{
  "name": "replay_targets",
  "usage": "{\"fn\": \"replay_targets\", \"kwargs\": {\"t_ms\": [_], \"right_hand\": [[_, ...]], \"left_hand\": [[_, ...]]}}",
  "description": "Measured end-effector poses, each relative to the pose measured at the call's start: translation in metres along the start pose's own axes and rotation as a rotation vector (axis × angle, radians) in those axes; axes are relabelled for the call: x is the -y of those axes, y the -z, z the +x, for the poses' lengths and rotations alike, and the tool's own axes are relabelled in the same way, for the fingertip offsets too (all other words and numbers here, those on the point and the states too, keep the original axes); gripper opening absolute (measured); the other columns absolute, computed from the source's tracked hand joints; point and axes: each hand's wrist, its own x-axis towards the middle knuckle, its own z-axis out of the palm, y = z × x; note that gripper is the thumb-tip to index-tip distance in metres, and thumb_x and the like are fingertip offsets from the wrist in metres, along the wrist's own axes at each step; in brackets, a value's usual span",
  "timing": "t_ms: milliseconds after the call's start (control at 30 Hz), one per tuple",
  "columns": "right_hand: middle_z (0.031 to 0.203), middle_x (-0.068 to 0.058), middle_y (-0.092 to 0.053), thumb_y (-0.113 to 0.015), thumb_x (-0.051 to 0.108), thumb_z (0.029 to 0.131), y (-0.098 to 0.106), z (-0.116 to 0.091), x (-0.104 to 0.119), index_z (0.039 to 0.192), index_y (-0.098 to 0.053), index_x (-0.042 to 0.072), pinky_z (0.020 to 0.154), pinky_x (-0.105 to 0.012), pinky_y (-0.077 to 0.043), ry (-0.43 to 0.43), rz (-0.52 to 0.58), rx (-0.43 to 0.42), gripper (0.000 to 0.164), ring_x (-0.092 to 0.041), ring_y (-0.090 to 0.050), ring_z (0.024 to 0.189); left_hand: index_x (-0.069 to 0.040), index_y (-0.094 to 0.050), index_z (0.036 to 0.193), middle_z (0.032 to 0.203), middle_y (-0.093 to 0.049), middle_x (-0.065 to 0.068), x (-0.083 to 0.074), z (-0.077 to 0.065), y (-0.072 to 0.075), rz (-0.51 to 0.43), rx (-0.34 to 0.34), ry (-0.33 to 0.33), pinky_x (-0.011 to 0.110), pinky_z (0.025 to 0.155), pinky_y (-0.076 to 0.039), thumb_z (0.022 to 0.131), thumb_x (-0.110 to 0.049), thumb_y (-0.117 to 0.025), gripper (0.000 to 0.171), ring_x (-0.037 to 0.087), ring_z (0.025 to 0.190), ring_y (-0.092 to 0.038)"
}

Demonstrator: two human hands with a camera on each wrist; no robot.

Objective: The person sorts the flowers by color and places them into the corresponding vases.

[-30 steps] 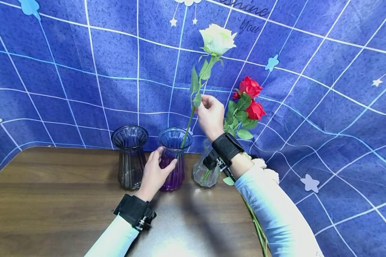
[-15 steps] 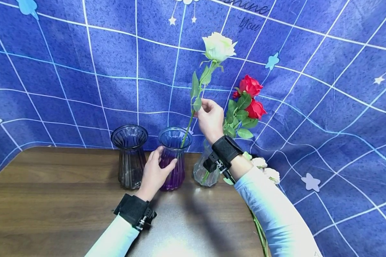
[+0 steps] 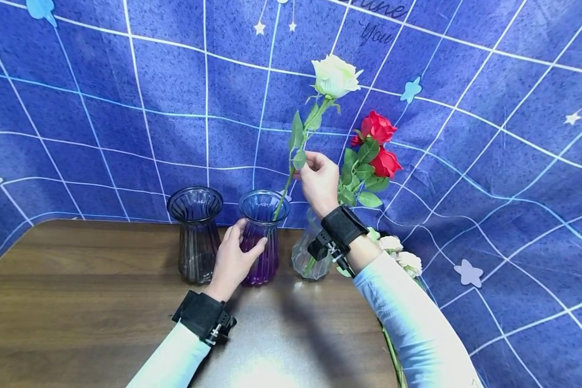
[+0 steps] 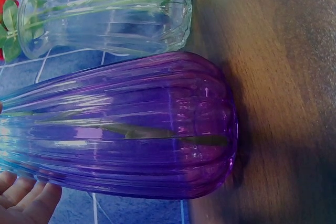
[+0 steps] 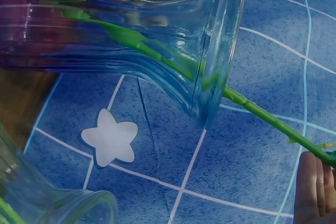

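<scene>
A ribbed glass vase, blue at the rim and purple below (image 3: 261, 264), stands upright on the wooden table. My left hand (image 3: 235, 256) holds it from the left, thumb in front and fingers curled round the far side. My right hand (image 3: 320, 180) pinches the green stem of a white rose (image 3: 337, 76) just under its lowest leaf. The rose leans right, well above the rim. Through the purple glass in the left wrist view, the stem's lower end (image 4: 205, 140) shows close to the vase's bottom. In the right wrist view the stem (image 5: 262, 115) crosses the rim.
A dark grey glass vase (image 3: 196, 253) stands at left. At right, a clear vase (image 3: 311, 258), partly behind my right wrist, holds red roses (image 3: 385, 164). Several white flowers (image 3: 409, 263) lie under my right forearm at the table's right edge. A blue patterned cloth (image 3: 102, 134) hangs behind.
My right hand and the white rose have come down, the bloom shifting slightly right at the end. My left hand stays on the purple vase.
</scene>
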Motion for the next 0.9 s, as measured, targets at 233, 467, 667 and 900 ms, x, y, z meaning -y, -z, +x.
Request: {"fn": "replay_targets", "kwargs": {"t_ms": [233, 467, 667, 900], "right_hand": [[0.084, -0.019, -0.07, -0.06, 0.009, 0.088, 0.007, 0.011, -0.018, 0.1, -0.067, -0.004, 0.068, -0.036, -0.059, 0.014, 0.037, -0.005, 0.019, -0.033, -0.068, 0.071], [0.095, -0.029, -0.067, -0.06, 0.005, 0.088, 0.011, -0.001, 0.004, 0.104, -0.065, -0.009, 0.064, -0.022, -0.057, -0.031, -0.029, -0.003, 0.022, -0.002, -0.062, 0.059], [0.097, -0.03, -0.067, -0.059, 0.004, 0.088, 0.016, -0.001, -0.004, 0.106, -0.065, -0.009, 0.068, -0.026, -0.059, -0.048, -0.035, 0.008, 0.023, -0.005, -0.065, 0.062], [0.095, -0.03, -0.066, -0.059, 0.005, 0.089, 0.027, -0.004, -0.006, 0.107, -0.065, -0.008, 0.07, -0.025, -0.058, -0.075, -0.045, 0.02, 0.023, -0.006, -0.065, 0.064]], "left_hand": [[0.0, -0.044, 0.133, 0.128, -0.052, 0.018, 0.0, 0.002, 0.0, -0.003, 0.016, 0.005, 0.046, 0.098, -0.046, 0.082, -0.033, -0.07, 0.065, 0.034, 0.112, -0.055], [-0.001, -0.044, 0.133, 0.128, -0.051, 0.017, 0.0, 0.002, 0.001, -0.01, 0.026, 0.017, 0.045, 0.099, -0.045, 0.083, -0.034, -0.07, 0.065, 0.034, 0.114, -0.055], [-0.001, -0.045, 0.132, 0.128, -0.052, 0.018, 0.0, 0.0, 0.001, -0.01, 0.021, 0.019, 0.046, 0.098, -0.045, 0.082, -0.033, -0.07, 0.064, 0.034, 0.113, -0.055], [-0.002, -0.046, 0.132, 0.126, -0.053, 0.018, 0.0, 0.0, 0.001, -0.014, 0.011, 0.014, 0.046, 0.097, -0.046, 0.081, -0.031, -0.071, 0.063, 0.034, 0.111, -0.055]]}}
